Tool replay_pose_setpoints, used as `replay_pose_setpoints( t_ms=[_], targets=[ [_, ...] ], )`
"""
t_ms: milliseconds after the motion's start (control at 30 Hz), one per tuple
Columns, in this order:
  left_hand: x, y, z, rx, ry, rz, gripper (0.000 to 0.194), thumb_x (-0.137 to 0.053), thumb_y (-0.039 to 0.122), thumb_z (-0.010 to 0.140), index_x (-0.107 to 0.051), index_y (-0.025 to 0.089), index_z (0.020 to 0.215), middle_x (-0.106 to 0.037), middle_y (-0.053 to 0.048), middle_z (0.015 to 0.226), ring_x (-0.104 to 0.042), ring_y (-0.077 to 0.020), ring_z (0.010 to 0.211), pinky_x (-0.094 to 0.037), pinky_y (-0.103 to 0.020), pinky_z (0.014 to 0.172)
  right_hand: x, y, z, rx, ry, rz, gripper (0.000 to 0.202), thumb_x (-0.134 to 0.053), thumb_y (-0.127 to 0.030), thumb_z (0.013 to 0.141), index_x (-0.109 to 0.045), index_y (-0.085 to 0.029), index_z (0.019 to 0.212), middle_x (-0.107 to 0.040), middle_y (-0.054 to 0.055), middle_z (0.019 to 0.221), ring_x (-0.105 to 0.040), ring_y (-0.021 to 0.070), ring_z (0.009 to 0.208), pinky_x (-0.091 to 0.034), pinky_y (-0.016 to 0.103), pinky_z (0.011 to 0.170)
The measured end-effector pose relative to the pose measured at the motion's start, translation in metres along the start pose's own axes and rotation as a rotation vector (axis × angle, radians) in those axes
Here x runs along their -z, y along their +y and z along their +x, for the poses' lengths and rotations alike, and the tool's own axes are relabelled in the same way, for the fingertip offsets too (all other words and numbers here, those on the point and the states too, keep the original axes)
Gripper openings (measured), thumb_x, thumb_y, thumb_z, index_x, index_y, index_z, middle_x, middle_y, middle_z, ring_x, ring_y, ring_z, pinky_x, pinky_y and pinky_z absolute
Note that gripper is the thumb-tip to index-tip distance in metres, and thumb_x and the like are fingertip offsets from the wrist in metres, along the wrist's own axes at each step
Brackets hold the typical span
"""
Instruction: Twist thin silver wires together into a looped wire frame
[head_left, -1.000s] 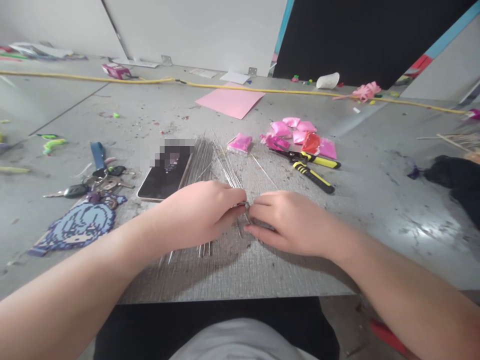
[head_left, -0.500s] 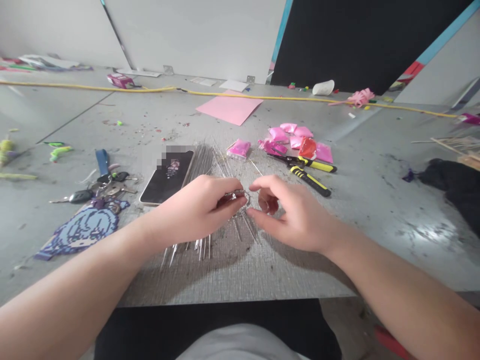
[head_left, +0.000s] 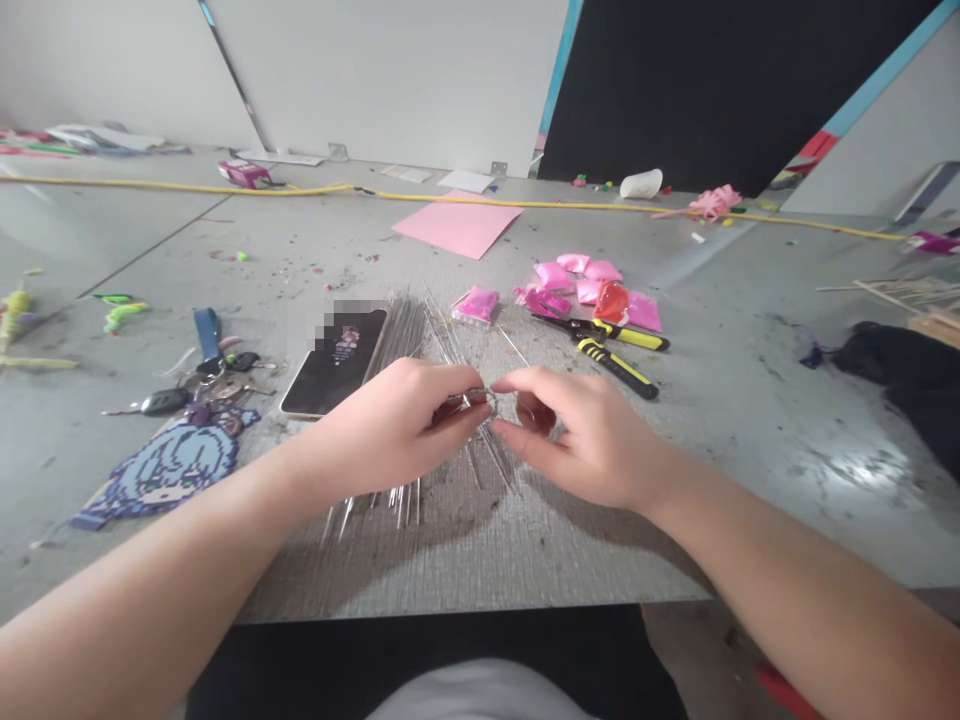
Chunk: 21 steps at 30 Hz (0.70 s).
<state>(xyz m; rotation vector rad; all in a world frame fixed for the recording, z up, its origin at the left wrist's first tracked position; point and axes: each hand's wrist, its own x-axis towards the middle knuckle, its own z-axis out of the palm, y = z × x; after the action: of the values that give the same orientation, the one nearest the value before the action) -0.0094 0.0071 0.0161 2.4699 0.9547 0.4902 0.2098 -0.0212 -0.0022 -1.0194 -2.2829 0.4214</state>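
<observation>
My left hand is closed, with thumb and forefinger pinching a small looped piece of silver wire. Most of that wire is hidden by the fingers. From the other side my right hand curls its forefinger and thumb around the loop's right edge; how firmly they press on it is hard to see. Under and beyond the hands lies a loose bundle of straight silver wires, some crossing at angles. Pliers with yellow and black handles rest to the right, jaws pointing left.
Left of the wires lies a phone, then keys and a blue pixel-pattern charm. Small pink packets sit behind the pliers. A pink paper sheet and a yellow cord lie farther back. Dark cloth is at right.
My right forefinger has moved left and slightly down to the wire loop, and the gap between the hands has narrowed. My left hand keeps its pinch on the wire.
</observation>
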Motion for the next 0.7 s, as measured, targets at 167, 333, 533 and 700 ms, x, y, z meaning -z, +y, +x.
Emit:
replay_pose_setpoints(
  t_ms=[167, 333, 533, 700],
  targets=[
    [0.0000, 0.0006, -0.0004, -0.014, 0.001, 0.008, 0.026, -0.051, 0.022, 0.096, -0.043, 0.018, 0.072, -0.042, 0.007, 0.059, -0.035, -0.0074, 0.053, -0.028, -0.023, 0.053, -0.0007, 0.0007, 0.0011, 0.014, 0.006, -0.030, 0.028, -0.060, -0.033, 0.094, -0.060, -0.014, 0.114, -0.058, -0.002, 0.071, -0.054, 0.0101, 0.062, -0.041, 0.024, 0.060],
    [-0.0004, -0.0005, -0.0006, -0.027, 0.006, 0.022, 0.026, -0.050, 0.022, 0.096, -0.041, 0.018, 0.072, -0.041, 0.006, 0.059, -0.035, -0.0079, 0.054, -0.027, -0.024, 0.053, -0.0002, 0.0006, 0.0005, 0.026, 0.001, -0.072, 0.029, -0.058, -0.035, 0.096, -0.061, -0.013, 0.115, -0.057, -0.002, 0.070, -0.053, 0.0110, 0.063, -0.040, 0.025, 0.061],
    [-0.0008, -0.0008, -0.0006, -0.038, 0.007, 0.031, 0.026, -0.050, 0.023, 0.096, -0.041, 0.018, 0.071, -0.042, 0.006, 0.060, -0.036, -0.0083, 0.054, -0.027, -0.024, 0.053, -0.0004, 0.0002, 0.0008, 0.025, -0.016, -0.089, 0.030, -0.058, -0.037, 0.095, -0.061, -0.013, 0.114, -0.056, -0.002, 0.068, -0.052, 0.0114, 0.061, -0.039, 0.026, 0.059],
    [-0.0001, -0.0002, -0.0001, -0.038, -0.006, 0.029, 0.025, -0.050, 0.022, 0.095, -0.042, 0.019, 0.072, -0.043, 0.006, 0.060, -0.037, -0.0085, 0.054, -0.028, -0.024, 0.053, -0.0012, 0.0008, 0.0010, 0.028, -0.014, -0.085, 0.029, -0.057, -0.037, 0.095, -0.061, -0.014, 0.114, -0.056, -0.002, 0.069, -0.052, 0.0117, 0.061, -0.039, 0.026, 0.060]
  ],
)
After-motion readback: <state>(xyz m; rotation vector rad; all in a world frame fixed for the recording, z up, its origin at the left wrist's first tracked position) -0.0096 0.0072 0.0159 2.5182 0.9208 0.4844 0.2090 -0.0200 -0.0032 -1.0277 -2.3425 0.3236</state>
